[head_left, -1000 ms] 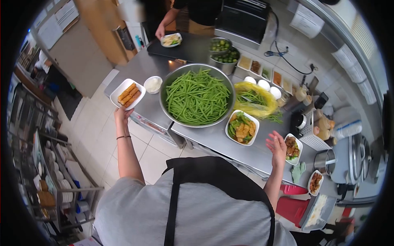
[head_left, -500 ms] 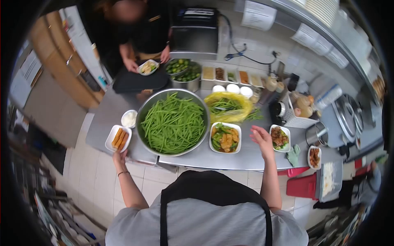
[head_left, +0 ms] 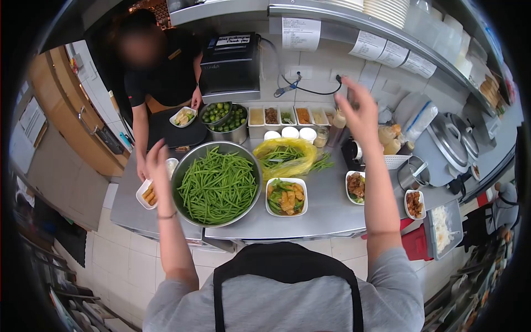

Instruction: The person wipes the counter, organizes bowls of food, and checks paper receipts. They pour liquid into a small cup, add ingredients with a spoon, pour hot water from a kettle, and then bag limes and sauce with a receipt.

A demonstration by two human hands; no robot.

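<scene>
My left hand [head_left: 159, 166] is raised in front of the white dish of fried rolls [head_left: 148, 193], its fingers apart and holding nothing. The dish sits at the counter's left, partly hidden by my hand, and a co-worker's hand [head_left: 142, 167] reaches its far edge. Beside it stands a big steel bowl of green beans [head_left: 215, 185]. My right hand [head_left: 358, 113] is lifted high over the counter, open, its fingers spread. Below and left of it is a square bowl of greens with golden pieces [head_left: 286, 197]. A bowl of browned meat [head_left: 355, 188] is partly covered by my right forearm.
A yellow plastic bag of beans [head_left: 290, 157] lies behind the square bowl. Farther back are a pot of green limes [head_left: 232, 119] and a row of condiment tubs [head_left: 271, 115]. A dish of browned pieces [head_left: 414, 203] sits at the right edge. The co-worker [head_left: 163, 72] stands back left.
My left hand has let go of the dish of rolls and risen. My right hand has moved up. The co-worker has set the other small dish down and stretched an arm toward the rolls.
</scene>
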